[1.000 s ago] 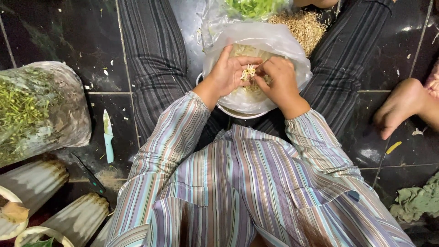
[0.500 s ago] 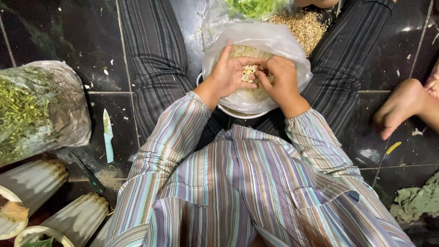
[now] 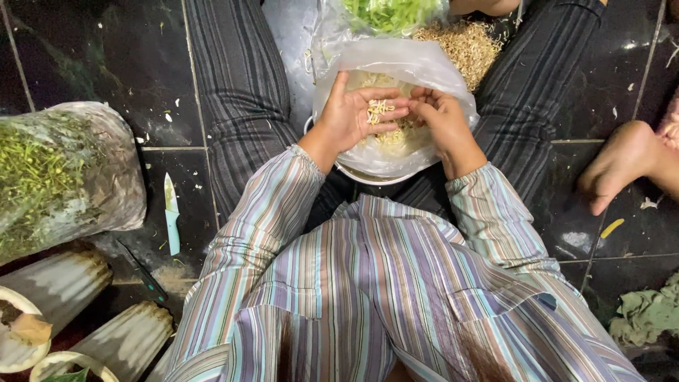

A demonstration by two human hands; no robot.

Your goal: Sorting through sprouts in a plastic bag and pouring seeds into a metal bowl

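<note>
The left hand (image 3: 351,113) is seen cupped, palm up, with a small clump of pale bean sprouts (image 3: 380,112) held in it, while the right hand (image 3: 440,119) is closed to a narrow pinch, its fingertips (image 3: 416,107) set against the same clump. Both hands are held over a white bowl (image 3: 368,175) lined with a clear plastic bag (image 3: 417,64), in which more sprouts are heaped; the bowl is placed between the striped trouser legs on the dark tiled floor (image 3: 85,56). At the far left a large plastic sack of green stalks (image 3: 64,170) is laid. A heap of sprout trimmings (image 3: 467,42) is seen beyond the bowl. Another person's bare foot (image 3: 619,166) is rested at the right. A small pale-handled knife (image 3: 171,212) is laid beside the sack.
</note>
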